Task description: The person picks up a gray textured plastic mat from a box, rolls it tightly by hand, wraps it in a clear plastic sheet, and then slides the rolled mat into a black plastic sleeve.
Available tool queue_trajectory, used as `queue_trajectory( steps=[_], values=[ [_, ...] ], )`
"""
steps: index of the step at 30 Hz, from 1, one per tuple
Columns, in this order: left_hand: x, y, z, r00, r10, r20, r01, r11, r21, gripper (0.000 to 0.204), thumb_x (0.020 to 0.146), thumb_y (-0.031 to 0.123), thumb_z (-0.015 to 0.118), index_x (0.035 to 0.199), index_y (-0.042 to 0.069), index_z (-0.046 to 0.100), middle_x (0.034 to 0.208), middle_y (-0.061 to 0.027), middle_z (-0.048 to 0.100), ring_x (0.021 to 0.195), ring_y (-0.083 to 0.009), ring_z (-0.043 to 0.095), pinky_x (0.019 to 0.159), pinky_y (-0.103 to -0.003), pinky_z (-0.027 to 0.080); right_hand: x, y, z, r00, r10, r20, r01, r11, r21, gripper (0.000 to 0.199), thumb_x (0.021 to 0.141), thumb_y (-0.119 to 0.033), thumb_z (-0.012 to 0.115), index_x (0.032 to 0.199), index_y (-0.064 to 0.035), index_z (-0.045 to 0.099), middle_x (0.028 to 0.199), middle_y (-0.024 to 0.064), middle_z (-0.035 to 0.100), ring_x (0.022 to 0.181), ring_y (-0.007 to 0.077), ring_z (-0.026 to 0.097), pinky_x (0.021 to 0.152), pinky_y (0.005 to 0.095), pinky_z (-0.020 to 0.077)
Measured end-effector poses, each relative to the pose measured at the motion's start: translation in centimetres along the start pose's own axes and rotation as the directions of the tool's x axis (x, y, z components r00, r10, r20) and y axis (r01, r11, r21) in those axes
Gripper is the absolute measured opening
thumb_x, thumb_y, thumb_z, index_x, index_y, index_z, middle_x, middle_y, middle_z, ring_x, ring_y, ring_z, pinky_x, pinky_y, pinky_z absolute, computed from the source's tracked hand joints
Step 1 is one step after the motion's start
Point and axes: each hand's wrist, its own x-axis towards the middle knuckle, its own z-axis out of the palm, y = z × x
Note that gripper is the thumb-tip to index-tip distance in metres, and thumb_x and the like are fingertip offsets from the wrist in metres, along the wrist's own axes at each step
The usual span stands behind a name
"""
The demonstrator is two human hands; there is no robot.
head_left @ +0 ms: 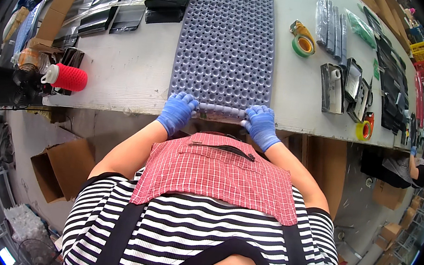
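Mat, upper centre: likely light, pliable. Left hand, right hand clamped on its rolled lower corners; probably best hold.

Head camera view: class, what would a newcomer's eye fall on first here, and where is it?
Probably the long blue-grey mat, covered in rings, running up the middle of the pale table. At its near, curled end, the blue-gloved left hand and right hand grip either side. Next, the bright red bottle near the table's front edge, on the left.
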Motion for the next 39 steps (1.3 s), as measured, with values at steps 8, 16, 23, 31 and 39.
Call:
queue_trajectory(
  steps=[8, 16, 23, 31, 39],
  values=[
    [3.2, 0.0, -0.6, 0.966, -0.244, -0.090, 0.232, 0.965, -0.121, 0.021, 0.090, 0.022, 0.066, 0.108, 0.012, 0.067, 0.110, -0.0103, 0.064, 0.108, -0.0328, 0.059, 0.093, -0.045, 0.047, 4.4, 1.5, -0.7, 0.915, 0.357, 0.187, -0.385, 0.910, 0.150, 0.022, 0.086, -0.032, 0.071, 0.096, -0.0123, 0.071, 0.103, 0.0080, 0.068, 0.102, 0.0278, 0.061, 0.091, 0.0419, 0.0457],
    [1.4, 0.4, 1.4, 0.993, -0.069, -0.097, 0.072, 0.997, 0.028, 0.030, 0.085, 0.030, 0.068, 0.110, 0.012, 0.067, 0.127, -0.0082, 0.060, 0.121, -0.0303, 0.053, 0.103, -0.048, 0.039, 1.5, -0.1, -0.1, 0.991, 0.085, -0.106, -0.085, 0.996, 0.000, 0.027, 0.078, -0.030, 0.075, 0.100, -0.0152, 0.071, 0.105, 0.0030, 0.064, 0.106, 0.0244, 0.056, 0.095, 0.0437, 0.0403],
    [4.4, -1.4, 0.6, 0.962, -0.242, -0.126, 0.217, 0.959, -0.185, 0.026, 0.083, 0.020, 0.072, 0.107, 0.010, 0.069, 0.115, -0.0098, 0.061, 0.110, -0.0337, 0.056, 0.096, -0.046, 0.046, 5.6, 2.1, -1.5, 0.960, 0.196, 0.201, -0.195, 0.980, -0.020, 0.024, 0.086, -0.039, 0.069, 0.101, -0.0203, 0.074, 0.113, 0.0015, 0.064, 0.116, 0.0241, 0.053, 0.099, 0.0442, 0.0386],
    [6.8, -0.7, 0.6, 0.971, -0.130, -0.201, 0.110, 0.988, -0.107, 0.027, 0.088, 0.028, 0.070, 0.110, 0.012, 0.072, 0.110, -0.0094, 0.065, 0.109, -0.0315, 0.057, 0.096, -0.042, 0.046, 7.6, 2.7, -0.8, 0.985, 0.170, -0.002, -0.168, 0.974, 0.151, 0.024, 0.087, -0.034, 0.068, 0.101, -0.0155, 0.074, 0.107, 0.0065, 0.071, 0.106, 0.0278, 0.063, 0.096, 0.0456, 0.0461],
    [8.8, 1.2, -0.8, 0.962, -0.149, -0.227, 0.119, 0.983, -0.140, 0.031, 0.079, 0.021, 0.077, 0.109, 0.014, 0.071, 0.107, -0.0084, 0.066, 0.112, -0.0307, 0.057, 0.098, -0.046, 0.043, 9.7, 4.3, 0.9, 0.990, 0.096, 0.101, -0.117, 0.967, 0.225, 0.027, 0.088, -0.027, 0.068, 0.111, -0.0124, 0.072, 0.115, 0.0072, 0.068, 0.111, 0.0299, 0.059, 0.098, 0.0435, 0.0457]
  ],
)
